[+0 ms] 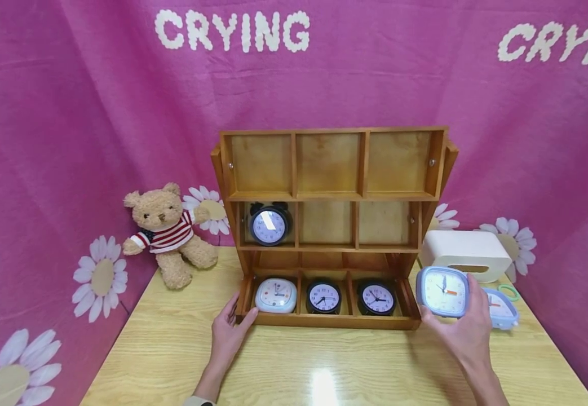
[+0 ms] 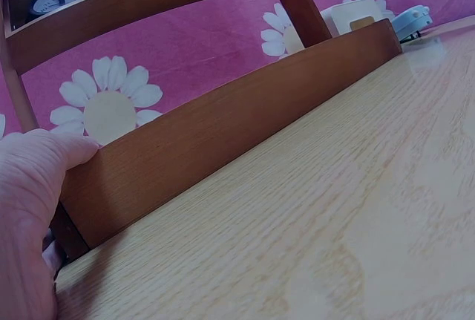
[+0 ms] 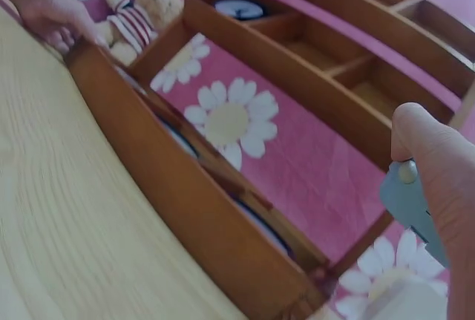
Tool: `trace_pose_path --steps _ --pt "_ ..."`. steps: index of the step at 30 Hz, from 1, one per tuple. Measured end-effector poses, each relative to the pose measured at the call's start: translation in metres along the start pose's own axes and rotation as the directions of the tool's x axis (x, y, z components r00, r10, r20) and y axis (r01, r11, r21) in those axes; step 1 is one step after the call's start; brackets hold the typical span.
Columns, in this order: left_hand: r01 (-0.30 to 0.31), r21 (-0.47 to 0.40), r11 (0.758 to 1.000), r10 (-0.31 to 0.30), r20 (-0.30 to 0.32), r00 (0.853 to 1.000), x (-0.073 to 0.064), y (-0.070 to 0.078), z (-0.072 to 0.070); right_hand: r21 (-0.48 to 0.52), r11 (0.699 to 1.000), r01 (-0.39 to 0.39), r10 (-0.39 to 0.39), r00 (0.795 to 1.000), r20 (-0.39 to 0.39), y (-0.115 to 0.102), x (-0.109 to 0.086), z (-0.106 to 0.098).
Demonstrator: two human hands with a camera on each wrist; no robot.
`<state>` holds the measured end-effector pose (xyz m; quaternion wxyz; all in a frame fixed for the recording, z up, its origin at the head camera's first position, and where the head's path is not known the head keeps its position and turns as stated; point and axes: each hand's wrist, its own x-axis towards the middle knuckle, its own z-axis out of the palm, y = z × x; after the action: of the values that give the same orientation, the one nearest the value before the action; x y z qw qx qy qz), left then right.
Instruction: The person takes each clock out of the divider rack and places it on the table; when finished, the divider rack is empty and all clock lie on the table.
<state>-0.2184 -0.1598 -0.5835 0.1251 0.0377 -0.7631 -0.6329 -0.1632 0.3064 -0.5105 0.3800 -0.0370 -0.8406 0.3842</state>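
A three-tier wooden shelf (image 1: pixel 324 321) with square compartments stands on the table. My left hand (image 1: pixel 230 332) grips the left end of its bottom tier; in the left wrist view the thumb (image 2: pixel 74 149) lies on the board's top corner. Raised off the shelf's right end, a square light-blue alarm clock (image 1: pixel 443 291) is pinched by my right hand (image 1: pixel 468 335), its white face toward the head view. The bottom tier holds a pale-blue clock (image 1: pixel 275 295) and two black round clocks (image 1: pixel 323 298). Another black alarm clock (image 1: pixel 268 225) sits in the middle tier's left compartment.
Behind my right hand lie another light-blue clock (image 1: pixel 502 309), tilted back, a green ring (image 1: pixel 509 292) and a white box (image 1: pixel 466 251) with an oval opening. A teddy bear (image 1: pixel 164 225) sits at the back left. Pink flowered cloth (image 1: pixel 324 84) hangs behind the shelf.
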Motion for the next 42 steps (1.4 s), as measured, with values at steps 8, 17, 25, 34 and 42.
trace_pose_path --steps 8,17,25,34,42 --pt "0.022 -0.014 1.0 -0.022 0.011 1.0 -0.001 0.004 0.0 -0.066 0.991 -0.117 0.123 0.988 0.089 0.025 0.003 -0.007" --pt "0.018 -0.019 1.0 -0.018 0.015 1.0 -0.001 0.003 -0.001 -0.149 0.98 -0.134 0.162 0.968 0.189 0.046 0.007 -0.006" --pt "0.033 -0.02 0.999 -0.033 0.01 0.999 0.001 -0.001 0.0 -0.186 0.965 -0.184 0.231 0.934 0.274 0.058 0.005 -0.001" --pt "0.035 -0.025 0.999 -0.035 0.014 0.999 0.0 0.0 0.0 -0.196 0.945 -0.261 0.314 0.893 0.322 0.071 -0.001 0.002" --pt "0.046 -0.028 0.999 -0.045 0.019 0.999 -0.001 0.002 -0.001 -0.163 0.956 -0.243 0.284 0.903 0.322 0.078 -0.007 0.004"
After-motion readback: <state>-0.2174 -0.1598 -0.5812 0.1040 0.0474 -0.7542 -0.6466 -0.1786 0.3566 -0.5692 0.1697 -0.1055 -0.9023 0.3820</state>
